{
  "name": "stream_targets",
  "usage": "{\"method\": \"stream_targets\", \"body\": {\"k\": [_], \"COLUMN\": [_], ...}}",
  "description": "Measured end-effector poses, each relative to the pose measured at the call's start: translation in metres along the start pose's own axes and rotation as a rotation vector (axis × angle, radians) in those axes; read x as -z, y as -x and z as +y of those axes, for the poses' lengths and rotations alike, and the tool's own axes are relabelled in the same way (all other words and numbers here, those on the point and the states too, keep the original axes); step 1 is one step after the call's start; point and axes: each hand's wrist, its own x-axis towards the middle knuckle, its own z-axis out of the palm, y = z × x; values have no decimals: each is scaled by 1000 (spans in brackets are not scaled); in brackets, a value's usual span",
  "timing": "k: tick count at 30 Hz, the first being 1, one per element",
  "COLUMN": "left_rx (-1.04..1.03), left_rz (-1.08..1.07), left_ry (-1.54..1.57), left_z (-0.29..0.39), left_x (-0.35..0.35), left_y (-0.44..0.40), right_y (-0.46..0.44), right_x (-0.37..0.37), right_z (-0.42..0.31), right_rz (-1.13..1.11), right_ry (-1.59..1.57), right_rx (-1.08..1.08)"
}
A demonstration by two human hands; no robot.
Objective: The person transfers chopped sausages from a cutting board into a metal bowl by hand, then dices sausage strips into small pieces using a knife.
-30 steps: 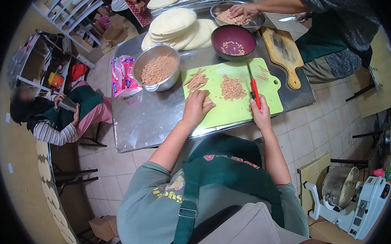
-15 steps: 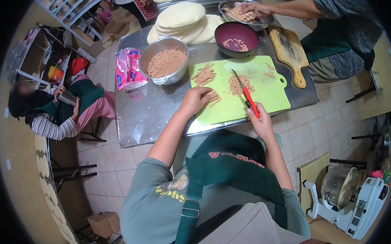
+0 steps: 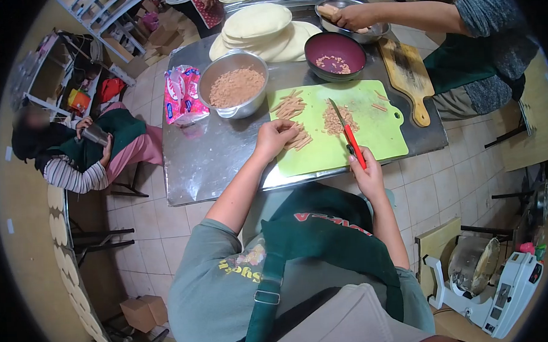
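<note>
My right hand (image 3: 367, 169) is wrapped round the red handle of a knife (image 3: 353, 140), whose dark blade lies over a pile of small diced pieces (image 3: 338, 120) on the green cutting board (image 3: 322, 160). At the board's left side, my left hand (image 3: 275, 138) has its fingers together at the edge of some pinkish strips (image 3: 299, 139); whether it pinches any is too small to tell. More strips (image 3: 289, 105) lie just above it. A metal pot (image 3: 233, 84) of chopped pieces stands behind, and a purple bowl (image 3: 336, 55) with a few bits sits past the board.
Round flatbreads (image 3: 258, 25) are stacked at the back, with a pink package (image 3: 184, 95) beside the pot. A wooden board (image 3: 407, 73) lies at the right. A co-worker's hand (image 3: 353, 16) is over a metal bowl (image 3: 372, 33). Another person (image 3: 95, 148) sits at the left.
The knife has swung from the board's right part onto the diced pile. My left hand has lifted slightly off the strips, uncovering more of them. The co-worker's hand has lifted some pieces in the bowl.
</note>
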Motion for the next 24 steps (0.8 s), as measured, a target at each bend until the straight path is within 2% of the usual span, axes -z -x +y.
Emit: {"method": "stream_targets", "body": {"k": [6, 13, 15, 19, 21, 22, 24], "left_rx": [133, 54, -104, -127, -610, -610, -761], "left_rz": [-56, 10, 72, 83, 264, 260, 342], "left_ry": [251, 278, 1, -115, -602, -602, -690], "left_z": [5, 17, 23, 23, 9, 6, 1], "left_x": [3, 5, 6, 1, 0, -1, -1], "left_y": [-3, -12, -23, -44, -52, -51, -43], "right_y": [0, 3, 5, 11, 16, 16, 19], "right_x": [-3, 0, 2, -5, -5, -6, -5], "right_z": [4, 13, 15, 11, 3, 10, 1], "right_rz": [6, 1, -39, -50, -136, -160, -164], "right_ry": [-69, -29, 26, 48, 162, 161, 194], "right_rx": [9, -3, -41, -96, -167, -96, -117]}}
